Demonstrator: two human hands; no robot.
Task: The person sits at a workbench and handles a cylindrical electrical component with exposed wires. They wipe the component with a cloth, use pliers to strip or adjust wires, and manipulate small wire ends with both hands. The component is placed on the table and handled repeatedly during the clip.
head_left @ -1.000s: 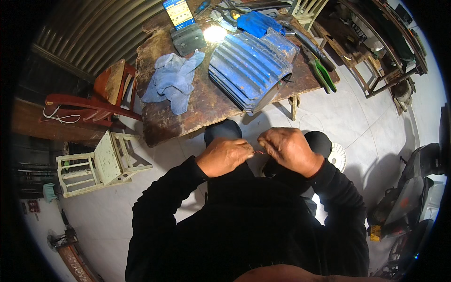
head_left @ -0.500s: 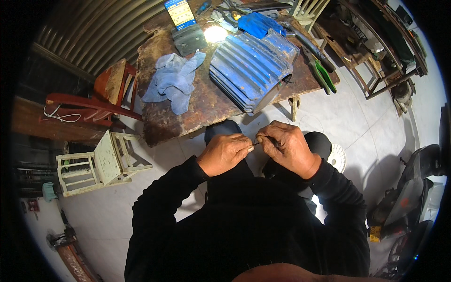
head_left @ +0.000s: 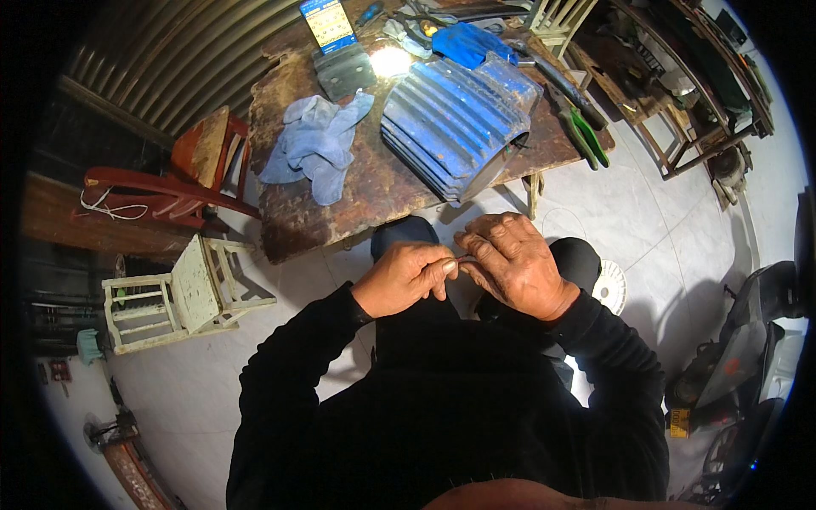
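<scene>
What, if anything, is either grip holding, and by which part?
A small thin piece, apparently pinched at the tips of the left grip; which part is held, and whether the right grip holds it too, cannot be told.

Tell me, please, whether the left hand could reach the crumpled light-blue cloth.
Probably yes: nothing appears to block the left hand from the cloth, though that hand seems busy pinching a thin piece.

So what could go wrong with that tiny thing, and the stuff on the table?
The thin little piece between the left hand and right hand could slip and drop onto the floor, maybe getting lost. The blue ribbed casing sits right at the table's near edge, so a bump might tip it. The green-handled tool is also by the edge and could get knocked off.
</scene>
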